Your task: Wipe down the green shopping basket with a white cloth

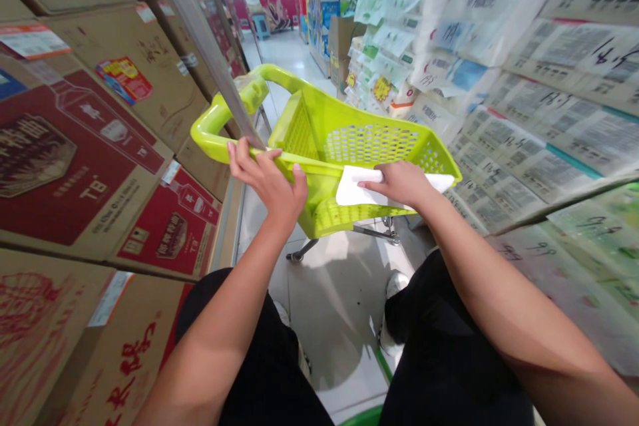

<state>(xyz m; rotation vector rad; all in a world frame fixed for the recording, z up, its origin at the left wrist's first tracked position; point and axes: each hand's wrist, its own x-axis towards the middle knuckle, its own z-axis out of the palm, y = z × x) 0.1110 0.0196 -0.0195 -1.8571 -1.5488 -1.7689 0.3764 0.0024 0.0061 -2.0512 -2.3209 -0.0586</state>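
Observation:
A lime-green plastic shopping cart (372, 116) stands sideways in front of me, its looped handle on the left. My left hand (272, 176) grips the near rim close to the handle, fingers curled over it and thumb raised. Beside those fingers passes a slanted metal pole (207, 33). Against the near side of the basket, toward its right end, my right hand (397, 183) presses a white cloth (352, 188). The cloth hangs over the rim and partly covers the outer wall. Some of the right fingers are hidden behind the cloth and rim.
Stacked cardboard boxes (84, 166) rise close on the left. Packs of tissues (529, 113) are piled high on the right. The tiled aisle (294, 53) runs away behind the cart, with a blue stool (260, 25) far off. A green edge (367, 416) shows beneath me, between my legs.

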